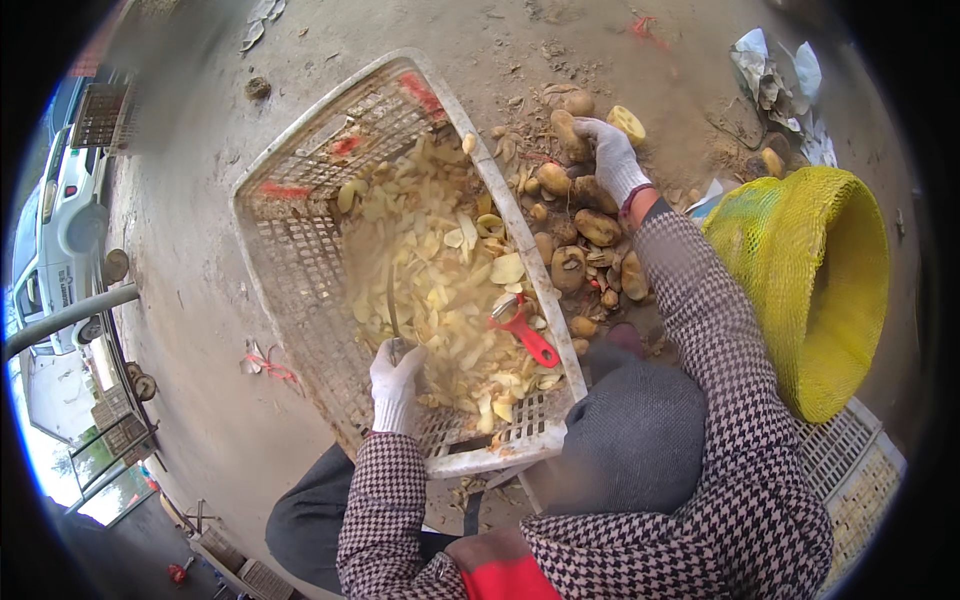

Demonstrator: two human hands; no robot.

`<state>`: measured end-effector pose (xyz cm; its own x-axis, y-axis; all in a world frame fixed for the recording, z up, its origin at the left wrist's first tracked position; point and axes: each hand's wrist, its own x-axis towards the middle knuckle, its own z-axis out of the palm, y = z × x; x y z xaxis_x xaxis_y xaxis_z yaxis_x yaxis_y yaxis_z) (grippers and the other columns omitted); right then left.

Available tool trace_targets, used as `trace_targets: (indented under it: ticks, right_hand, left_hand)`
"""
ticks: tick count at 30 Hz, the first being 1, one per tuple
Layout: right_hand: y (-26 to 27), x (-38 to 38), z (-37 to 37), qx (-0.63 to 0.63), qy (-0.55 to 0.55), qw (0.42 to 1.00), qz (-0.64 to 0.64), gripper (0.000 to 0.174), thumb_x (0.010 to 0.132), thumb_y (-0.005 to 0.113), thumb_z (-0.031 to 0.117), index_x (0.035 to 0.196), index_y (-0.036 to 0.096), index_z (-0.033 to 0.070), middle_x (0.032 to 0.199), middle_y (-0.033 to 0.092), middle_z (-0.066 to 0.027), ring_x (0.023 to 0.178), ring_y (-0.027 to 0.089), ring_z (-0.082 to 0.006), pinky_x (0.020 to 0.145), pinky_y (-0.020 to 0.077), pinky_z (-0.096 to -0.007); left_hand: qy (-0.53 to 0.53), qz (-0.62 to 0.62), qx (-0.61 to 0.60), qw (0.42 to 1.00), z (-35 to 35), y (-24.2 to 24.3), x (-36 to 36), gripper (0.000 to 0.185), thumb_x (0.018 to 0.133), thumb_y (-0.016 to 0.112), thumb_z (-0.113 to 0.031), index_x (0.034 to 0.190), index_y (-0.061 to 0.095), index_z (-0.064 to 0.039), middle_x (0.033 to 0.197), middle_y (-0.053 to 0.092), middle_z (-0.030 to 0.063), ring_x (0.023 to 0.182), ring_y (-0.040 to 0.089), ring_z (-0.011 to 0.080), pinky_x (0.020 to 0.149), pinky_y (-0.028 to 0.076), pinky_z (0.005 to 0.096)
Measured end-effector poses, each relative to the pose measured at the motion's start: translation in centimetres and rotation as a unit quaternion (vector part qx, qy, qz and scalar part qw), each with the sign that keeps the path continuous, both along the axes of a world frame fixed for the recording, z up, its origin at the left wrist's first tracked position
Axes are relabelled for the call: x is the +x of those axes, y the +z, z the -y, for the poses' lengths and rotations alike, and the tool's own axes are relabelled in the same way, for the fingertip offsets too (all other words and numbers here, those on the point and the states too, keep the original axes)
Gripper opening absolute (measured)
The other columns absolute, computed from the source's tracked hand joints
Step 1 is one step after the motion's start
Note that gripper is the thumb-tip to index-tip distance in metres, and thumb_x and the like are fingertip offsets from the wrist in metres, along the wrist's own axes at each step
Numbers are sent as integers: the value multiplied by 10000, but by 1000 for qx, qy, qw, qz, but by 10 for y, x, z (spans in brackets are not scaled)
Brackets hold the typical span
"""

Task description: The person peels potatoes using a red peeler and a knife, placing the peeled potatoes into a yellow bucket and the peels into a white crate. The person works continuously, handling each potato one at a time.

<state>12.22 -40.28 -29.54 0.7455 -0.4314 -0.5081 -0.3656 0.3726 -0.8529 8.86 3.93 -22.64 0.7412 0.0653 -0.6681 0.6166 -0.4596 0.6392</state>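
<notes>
My left hand [395,386], in a white knit glove, grips a knife [392,300] whose thin, dark blade points away from me over the crate. Beneath it, a heap of potato peelings and slices [427,262] fills much of a dirty white plastic crate [484,161]. A red-handled peeler [531,339] lies on the peelings near the crate's right wall. Beyond that wall, my gloved right hand [609,154] has its fingers around one end of a brown potato [568,136]. A cut potato with a pale yellow face [626,125] rests just past this hand.
Several unpeeled potatoes [598,227] lie on the dirt-covered ground right of the crate. A yellow mesh sack [832,300] stands open beside my right arm, near another plastic crate [840,442]. Torn paper [772,79] lies farther off. A white vehicle [67,225] is at the left.
</notes>
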Motion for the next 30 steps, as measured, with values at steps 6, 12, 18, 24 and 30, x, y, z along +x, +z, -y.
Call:
trace_targets:
  ticks: [6,12,18,24,30]
  right_hand:
    - [64,-35,-26,240,-85,963,87,275,1004,591,269,1151,692,60,971,709,-78,873,677,-226,817,573,-373]
    - [140,-79,-32,249,19,959,133,436,1000,602,365,1283,625,34,1064,706,-90,898,688,-233,760,589,-378]
    - [225,-103,-29,169,37,979,107,385,1024,589,332,1236,648,16,1101,722,-142,973,718,-252,736,631,-409]
    - [275,-166,-22,-164,55,960,221,450,902,649,-26,1343,563,5,1267,674,-148,1160,674,-229,971,592,-364]
    - [278,-204,-19,-167,26,970,176,741,704,663,-209,1404,508,-24,1277,668,-151,1166,676,-229,1009,576,-317]
  left_hand:
    - [-155,88,221,959,-16,0,16,437,827,759,-335,1108,664,-15,882,694,95,791,666,218,732,525,354]
    - [-273,18,327,905,-8,28,12,531,857,692,-452,1196,661,-45,1127,724,214,1053,691,364,913,518,412]
    - [-409,138,448,783,29,54,-3,444,936,627,-461,1166,656,-83,1086,707,204,1036,695,388,909,518,507]
    - [-597,144,145,776,104,14,-46,440,990,542,-498,1220,638,-135,1062,737,155,992,712,362,837,547,491]
    - [-514,59,201,832,137,-12,-62,527,928,620,-514,1252,621,-99,1173,706,233,1096,684,397,936,532,469]
